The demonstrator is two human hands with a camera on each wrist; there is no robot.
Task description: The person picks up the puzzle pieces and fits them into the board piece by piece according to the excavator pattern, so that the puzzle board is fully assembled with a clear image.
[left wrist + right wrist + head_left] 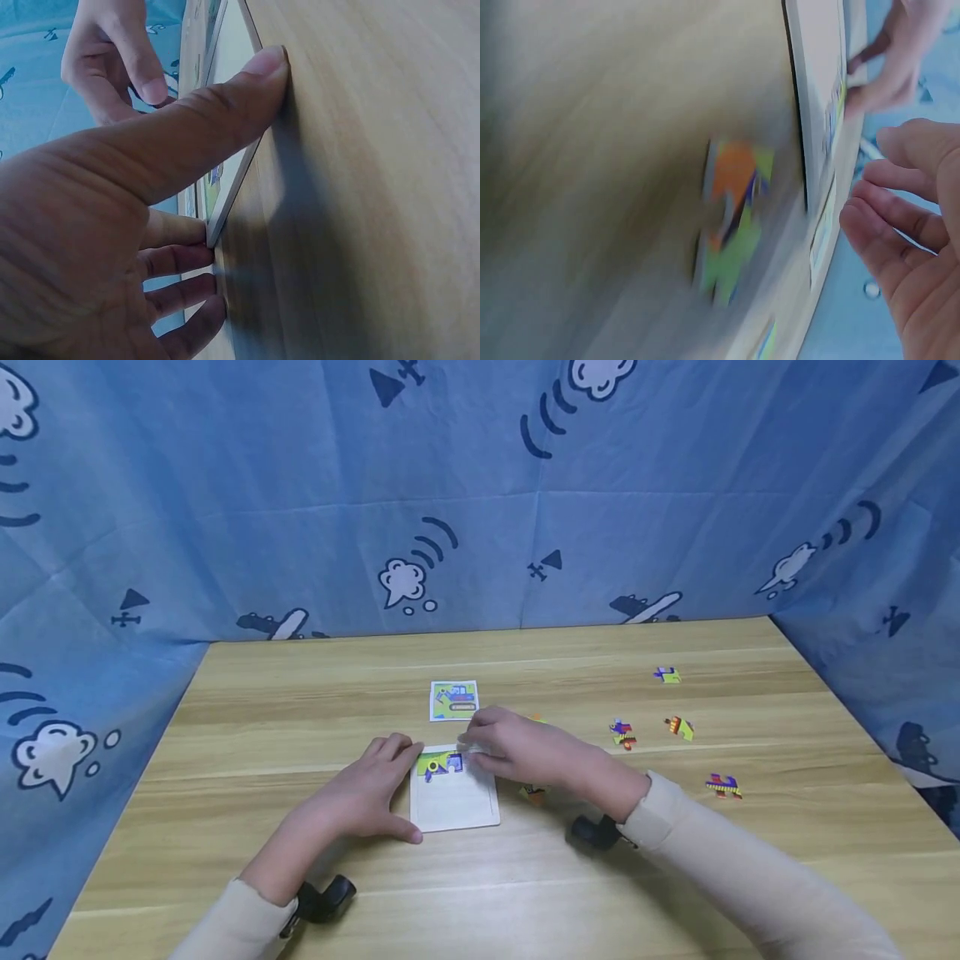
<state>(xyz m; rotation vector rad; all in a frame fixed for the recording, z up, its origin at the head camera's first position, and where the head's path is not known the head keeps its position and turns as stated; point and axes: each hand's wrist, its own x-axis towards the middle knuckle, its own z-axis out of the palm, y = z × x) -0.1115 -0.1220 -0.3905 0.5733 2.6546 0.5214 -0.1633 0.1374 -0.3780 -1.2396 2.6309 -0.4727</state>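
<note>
A white puzzle tray (457, 806) lies on the table in front of me. Joined jigsaw pieces (437, 765) in green, yellow and blue fill its upper left part. My left hand (363, 789) rests against the tray's left side, thumb extended at the near corner and fingertips at the far corner. Over the tray's upper right corner hovers my right hand (525, 747), fingers loosely bent; in the right wrist view no piece shows between its fingertips (855, 214). Orange and green puzzle cardboard (733, 169) lies beside the tray, partly covered by the right hand in the head view.
Behind the tray is a picture card (453, 712) of a blue digger. Loose pieces lie to the right: one at the back (667, 675), a red-blue piece (623, 734), an orange-green piece (680, 728) and a purple-yellow piece (723, 786). A blue curtain (480, 460) hangs behind the table.
</note>
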